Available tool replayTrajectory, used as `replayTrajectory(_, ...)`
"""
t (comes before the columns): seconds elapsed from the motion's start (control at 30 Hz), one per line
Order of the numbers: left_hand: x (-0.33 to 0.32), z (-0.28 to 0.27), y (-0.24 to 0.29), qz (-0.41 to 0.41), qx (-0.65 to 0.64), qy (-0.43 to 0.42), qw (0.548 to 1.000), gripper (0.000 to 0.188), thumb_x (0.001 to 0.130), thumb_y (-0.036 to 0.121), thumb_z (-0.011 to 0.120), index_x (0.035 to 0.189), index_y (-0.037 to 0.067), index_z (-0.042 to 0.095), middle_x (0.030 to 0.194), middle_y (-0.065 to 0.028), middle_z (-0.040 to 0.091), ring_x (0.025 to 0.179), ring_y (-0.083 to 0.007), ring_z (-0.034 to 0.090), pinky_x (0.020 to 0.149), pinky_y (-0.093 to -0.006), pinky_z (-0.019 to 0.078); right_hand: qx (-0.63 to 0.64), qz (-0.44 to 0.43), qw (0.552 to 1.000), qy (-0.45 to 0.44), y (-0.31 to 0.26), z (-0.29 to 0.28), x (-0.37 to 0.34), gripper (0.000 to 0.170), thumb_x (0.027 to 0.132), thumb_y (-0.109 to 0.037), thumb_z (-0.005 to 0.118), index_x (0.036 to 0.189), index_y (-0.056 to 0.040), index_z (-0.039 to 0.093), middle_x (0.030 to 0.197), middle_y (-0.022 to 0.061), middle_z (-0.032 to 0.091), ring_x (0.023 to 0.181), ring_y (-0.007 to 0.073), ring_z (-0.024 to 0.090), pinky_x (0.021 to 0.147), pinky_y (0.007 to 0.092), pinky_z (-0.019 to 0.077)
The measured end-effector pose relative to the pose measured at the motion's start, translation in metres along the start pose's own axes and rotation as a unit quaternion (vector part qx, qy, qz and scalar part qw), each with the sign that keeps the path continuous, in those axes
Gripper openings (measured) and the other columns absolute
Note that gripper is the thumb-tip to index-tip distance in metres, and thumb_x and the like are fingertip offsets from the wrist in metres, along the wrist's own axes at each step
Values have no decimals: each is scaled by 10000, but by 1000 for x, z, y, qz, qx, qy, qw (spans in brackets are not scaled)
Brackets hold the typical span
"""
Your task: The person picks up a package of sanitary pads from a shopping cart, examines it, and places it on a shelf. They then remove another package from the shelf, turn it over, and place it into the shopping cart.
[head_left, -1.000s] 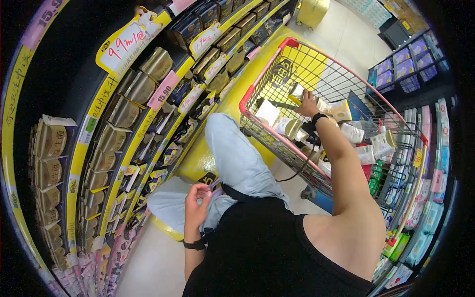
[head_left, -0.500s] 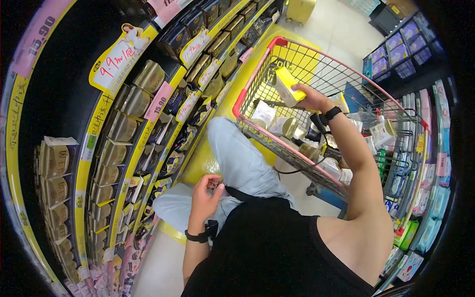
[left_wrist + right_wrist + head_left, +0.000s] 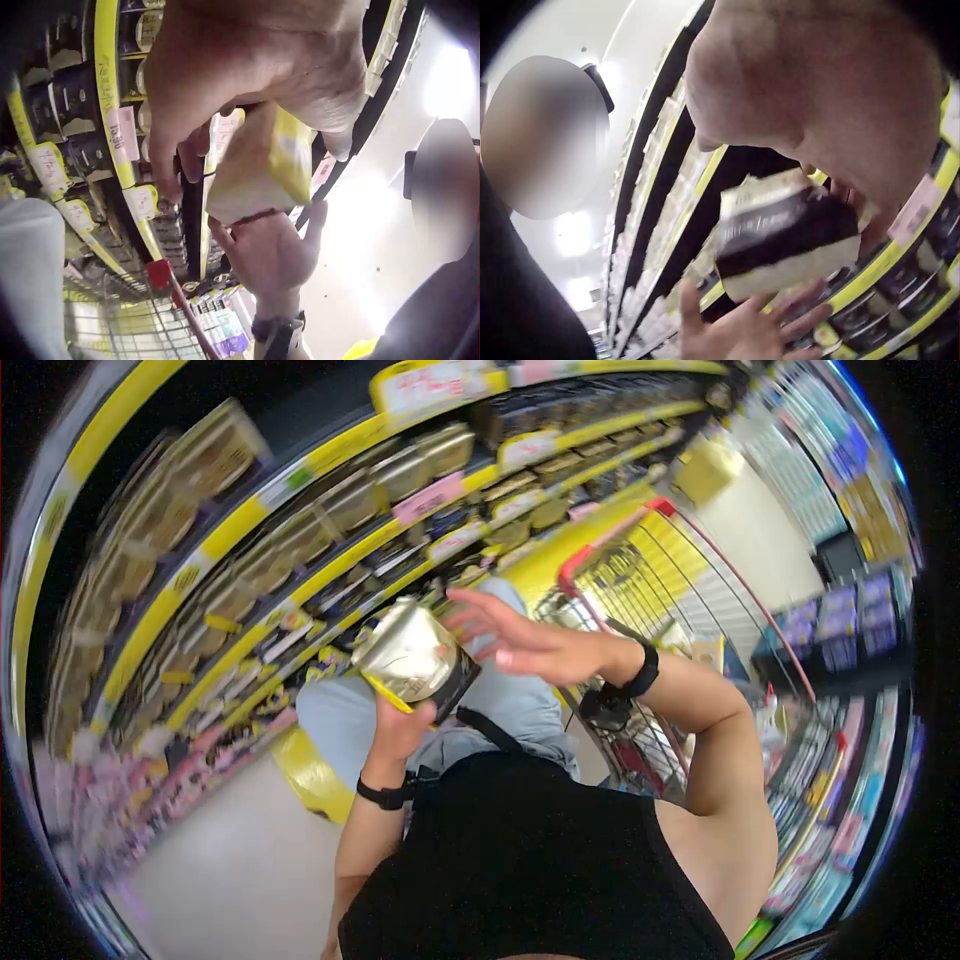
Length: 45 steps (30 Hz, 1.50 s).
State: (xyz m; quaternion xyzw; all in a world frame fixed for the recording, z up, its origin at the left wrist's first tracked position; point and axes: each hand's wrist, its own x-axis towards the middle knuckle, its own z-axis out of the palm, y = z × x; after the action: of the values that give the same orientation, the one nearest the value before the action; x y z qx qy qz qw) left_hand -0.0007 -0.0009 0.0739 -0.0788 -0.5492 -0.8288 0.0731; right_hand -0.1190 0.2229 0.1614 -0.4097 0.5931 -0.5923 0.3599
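A boxy gold, black and yellow pack (image 3: 415, 655) sits at the fingers of my left hand (image 3: 402, 730), in front of my knees. In the left wrist view, the left hand (image 3: 259, 71) has its fingers and thumb spread on either side of the pack (image 3: 259, 165), with gaps beside it. My right hand (image 3: 545, 645) is stretched out beside the pack, fingers apart and palm bare. The right wrist view shows the pack's dark band (image 3: 787, 232), with the left hand's spread fingers (image 3: 802, 311) below it. Both wrists wear black straps.
A red-rimmed wire shopping cart (image 3: 575, 572) with several packs inside stands to the right. Shelves with yellow edge strips (image 3: 270, 490), full of gold packs (image 3: 215, 460), curve along the left. A rack of purple packs (image 3: 840, 625) stands beyond the cart.
The right hand lifted the pack out of the cart and moved left with it. Now the pack is at the left hand, which has opened, and the view has turned left.
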Motion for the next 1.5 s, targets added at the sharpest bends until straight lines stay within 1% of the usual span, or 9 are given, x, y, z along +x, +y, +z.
replayTrajectory(0.23, -28, -31, 26, -55, -206, 147, 966, 514, 1013, 221, 544, 1440, -11, 377, 1355, -189, 569, 1217, -304, 607, 1009, -442, 529, -66, 75, 995, 0, 15, 25, 73, 854, 921, -212, 719, 1560, -110, 161, 1356, 174, 474, 1135, 232, 572, 913, 363, 525)
replayTrajectory(0.47, -18, -33, 31, 15, 38, 161, 986, 559, 1067, 391, 418, 1456, -5, 360, 1354, -127, 551, 1210, -218, 564, 1003, -356, 474, -144, 90, 983, -65, -19, 37, 116, 732, 835, -209, 821, 1440, -75, 431, 1357, 87, 517, 1130, 136, 561, 907, 289, 515)
replayTrajectory(0.6, -11, -58, 37, 0, 142, 197, 970, 435, 1003, 360, 573, 1271, 33, 470, 1089, -96, 582, 994, -198, 575, 814, -321, 493, -317, -130, 935, 93, -56, -10, 131, 609, 845, -224, 805, 1335, -14, 512, 1247, 119, 595, 1153, 187, 581, 962, 351, 503)
replayTrajectory(0.83, 79, -72, 174, 318, 647, 143, 678, 460, 795, 158, 710, 1228, 51, 597, 1256, -145, 600, 1216, -357, 522, 1060, -461, 383, -408, -253, 823, 304, -125, -109, 198, 518, 887, -121, 736, 1340, -65, 492, 1239, 134, 588, 1117, 243, 619, 853, 362, 585)
replayTrajectory(1.03, 164, -65, 240, 342, 777, 147, 508, 557, 859, 231, 694, 1370, 88, 526, 1373, -94, 554, 1354, -326, 422, 1112, -476, 338, -496, -352, 708, 358, -104, -134, 285, 527, 846, -64, 702, 1337, -77, 512, 1216, 232, 556, 1124, 453, 545, 964, 468, 477)
replayTrajectory(1.13, 194, -77, 245, 324, 842, 117, 415, 519, 856, 250, 694, 1323, 69, 558, 1372, -90, 560, 1333, -311, 448, 1117, -480, 336, -477, -291, 745, 365, -84, -133, 318, 468, 866, -109, 699, 1311, -129, 554, 1173, 233, 571, 1066, 438, 566, 917, 471, 490)
replayTrajectory(1.27, 203, -85, 243, 283, 857, 105, 417, 514, 871, 253, 680, 1332, 66, 553, 1353, -100, 578, 1325, -307, 462, 1124, -488, 323, -434, -317, 778, 326, -56, -138, 355, 471, 903, -111, 710, 1343, -100, 541, 1070, 153, 670, 897, 233, 674, 765, 346, 533)
replayTrajectory(1.37, 202, -89, 241, 277, 850, 107, 436, 530, 873, 253, 678, 1348, 62, 543, 1363, -102, 573, 1329, -315, 458, 1126, -493, 317, -300, -282, 869, 275, -60, -126, 364, 447, 916, -135, 692, 1334, -81, 543, 1180, 218, 638, 1062, 367, 649, 881, 424, 525)
replayTrajectory(1.5, 203, -89, 242, 268, 854, 98, 434, 541, 878, 254, 671, 1365, 65, 531, 1380, -110, 562, 1337, -319, 449, 1132, -511, 301, -256, -286, 892, 241, -47, -129, 385, 448, 957, -1, 599, 1388, -35, 480, 1236, 149, 633, 1052, 222, 658, 902, 344, 533)
